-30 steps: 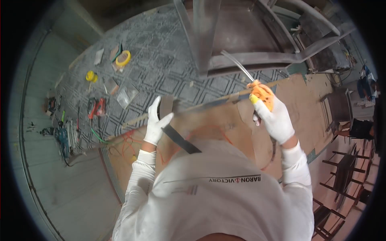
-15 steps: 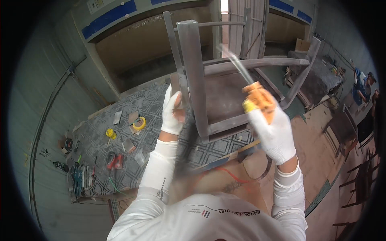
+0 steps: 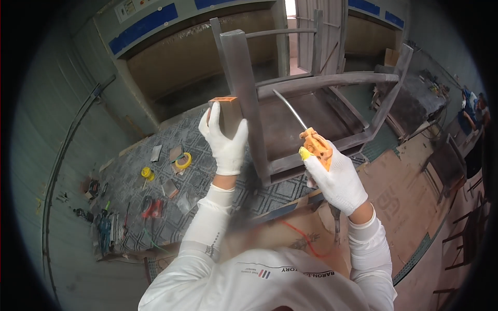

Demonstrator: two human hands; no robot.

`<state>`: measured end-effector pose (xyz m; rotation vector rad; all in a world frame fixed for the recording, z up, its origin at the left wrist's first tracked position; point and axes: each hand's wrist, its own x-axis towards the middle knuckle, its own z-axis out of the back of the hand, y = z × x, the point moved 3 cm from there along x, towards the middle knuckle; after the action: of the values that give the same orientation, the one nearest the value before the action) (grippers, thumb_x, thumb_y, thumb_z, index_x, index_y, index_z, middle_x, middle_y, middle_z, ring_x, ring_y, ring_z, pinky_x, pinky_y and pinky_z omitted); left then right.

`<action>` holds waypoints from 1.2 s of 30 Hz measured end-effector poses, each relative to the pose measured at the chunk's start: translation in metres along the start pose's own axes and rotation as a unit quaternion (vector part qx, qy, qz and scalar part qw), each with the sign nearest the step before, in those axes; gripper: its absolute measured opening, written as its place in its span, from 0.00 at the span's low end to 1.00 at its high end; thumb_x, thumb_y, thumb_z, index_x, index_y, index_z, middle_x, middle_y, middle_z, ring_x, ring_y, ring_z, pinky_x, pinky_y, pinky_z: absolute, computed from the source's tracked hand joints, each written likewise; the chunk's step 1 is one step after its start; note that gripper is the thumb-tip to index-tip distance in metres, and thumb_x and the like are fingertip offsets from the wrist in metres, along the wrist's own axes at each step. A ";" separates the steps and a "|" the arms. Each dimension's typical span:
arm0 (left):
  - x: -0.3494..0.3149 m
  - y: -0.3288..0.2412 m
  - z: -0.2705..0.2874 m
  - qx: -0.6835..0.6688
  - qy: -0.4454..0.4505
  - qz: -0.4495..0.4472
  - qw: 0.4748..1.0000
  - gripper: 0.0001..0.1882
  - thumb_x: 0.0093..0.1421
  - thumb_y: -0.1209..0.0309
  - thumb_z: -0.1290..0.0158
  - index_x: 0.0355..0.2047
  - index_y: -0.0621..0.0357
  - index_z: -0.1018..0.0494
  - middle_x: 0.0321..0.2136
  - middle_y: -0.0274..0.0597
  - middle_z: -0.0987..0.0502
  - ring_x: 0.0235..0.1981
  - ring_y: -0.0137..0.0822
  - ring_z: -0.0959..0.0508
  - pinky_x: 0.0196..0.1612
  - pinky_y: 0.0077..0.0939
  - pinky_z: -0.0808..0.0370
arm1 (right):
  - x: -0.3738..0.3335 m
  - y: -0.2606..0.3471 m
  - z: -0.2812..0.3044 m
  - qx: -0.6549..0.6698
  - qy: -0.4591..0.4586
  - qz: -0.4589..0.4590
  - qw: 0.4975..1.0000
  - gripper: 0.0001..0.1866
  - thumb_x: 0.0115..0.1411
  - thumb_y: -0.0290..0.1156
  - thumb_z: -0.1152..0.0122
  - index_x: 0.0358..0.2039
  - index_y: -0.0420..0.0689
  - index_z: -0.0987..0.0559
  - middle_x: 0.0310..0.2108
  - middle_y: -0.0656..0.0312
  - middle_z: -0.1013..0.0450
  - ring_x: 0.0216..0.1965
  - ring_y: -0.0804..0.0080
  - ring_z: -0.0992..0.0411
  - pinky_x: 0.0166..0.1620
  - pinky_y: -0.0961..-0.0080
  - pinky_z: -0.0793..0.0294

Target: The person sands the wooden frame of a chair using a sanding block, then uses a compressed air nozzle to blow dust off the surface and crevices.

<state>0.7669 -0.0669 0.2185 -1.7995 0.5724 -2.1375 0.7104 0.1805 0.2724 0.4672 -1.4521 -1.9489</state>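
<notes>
My R hand (image 3: 340, 181) hides part of the orange-handled tool (image 3: 317, 147) its fingers grip, tube slanting up-L by the chair frame (image 3: 241, 78); can't tell if tip's touching. L hand (image 3: 225, 147) points up nr the frame, fingers clasping an orange-topped block (image 3: 231, 120), btm hidden.

At eleven o'clock, the white-gloved left hand (image 3: 227, 147) gripped a grey-brown rectangular block with an orange top (image 3: 230, 118). At three o'clock, the white-gloved right hand (image 3: 340, 180) held an orange-handled tool with a bent metal tube (image 3: 317, 145); a grey-brown, chair-like frame (image 3: 332, 81) spanned twelve to two.
</notes>
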 end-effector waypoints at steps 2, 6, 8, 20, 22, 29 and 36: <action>-0.003 -0.014 -0.001 0.024 -0.012 -0.016 1.000 0.38 0.52 0.71 0.35 0.63 0.52 0.37 0.59 0.49 0.43 0.61 0.49 0.40 0.64 0.41 0.40 | 0.005 -0.008 -0.003 -0.045 0.014 0.114 0.992 0.15 0.64 0.36 0.42 0.45 0.38 0.25 0.28 0.50 0.26 0.26 0.63 0.24 0.30 0.72 0.27; -0.005 -0.020 0.002 0.043 -0.042 -0.072 0.996 0.37 0.50 0.74 0.34 0.61 0.50 0.35 0.62 0.51 0.46 0.63 0.51 0.42 0.64 0.42 0.40 | 0.001 0.012 0.004 0.126 0.007 0.056 0.990 0.19 0.65 0.33 0.42 0.53 0.38 0.25 0.25 0.66 0.27 0.23 0.85 0.30 0.30 0.81 0.27; -0.003 -0.027 0.005 0.046 -0.060 -0.086 0.993 0.37 0.50 0.74 0.34 0.61 0.50 0.34 0.62 0.52 0.46 0.63 0.51 0.42 0.64 0.43 0.40 | 0.010 0.009 0.015 0.138 -0.022 0.083 0.987 0.19 0.65 0.34 0.42 0.54 0.37 0.26 0.26 0.67 0.27 0.23 0.86 0.32 0.30 0.82 0.27; -0.009 -0.046 0.006 0.136 -0.104 -0.124 0.978 0.32 0.49 0.75 0.33 0.57 0.53 0.28 0.63 0.53 0.47 0.64 0.53 0.41 0.64 0.41 0.40 | 0.156 0.012 0.071 0.401 0.209 0.212 0.866 0.28 0.58 0.33 0.44 0.55 0.29 0.31 0.27 0.62 0.28 0.24 0.79 0.29 0.25 0.88 0.31; -0.010 -0.051 -0.007 0.150 -0.107 -0.123 0.975 0.31 0.49 0.75 0.33 0.55 0.53 0.27 0.63 0.53 0.47 0.64 0.53 0.41 0.64 0.42 0.39 | 0.189 0.013 0.083 0.447 0.237 0.254 0.824 0.26 0.57 0.31 0.45 0.54 0.31 0.30 0.33 0.55 0.26 0.37 0.70 0.26 0.44 0.78 0.26; -0.013 -0.053 -0.018 0.225 -0.117 -0.160 0.954 0.30 0.49 0.73 0.33 0.55 0.50 0.25 0.60 0.56 0.43 0.61 0.53 0.40 0.62 0.41 0.38 | 0.237 0.011 0.071 0.408 0.242 0.229 0.850 0.22 0.60 0.38 0.52 0.39 0.29 0.22 0.39 0.42 0.22 0.48 0.48 0.25 0.57 0.62 0.27; -0.011 -0.055 -0.025 0.303 -0.134 -0.162 0.929 0.28 0.50 0.74 0.35 0.54 0.53 0.24 0.60 0.58 0.40 0.58 0.53 0.38 0.60 0.42 0.38 | 0.221 0.031 0.052 0.310 0.166 0.123 0.928 0.17 0.63 0.42 0.42 0.33 0.38 0.25 0.21 0.64 0.30 0.24 0.76 0.28 0.37 0.84 0.23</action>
<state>0.7457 -0.0109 0.2313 -1.8391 -0.4431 -1.8958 0.5272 0.0602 0.3393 0.8037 -1.7774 -1.1199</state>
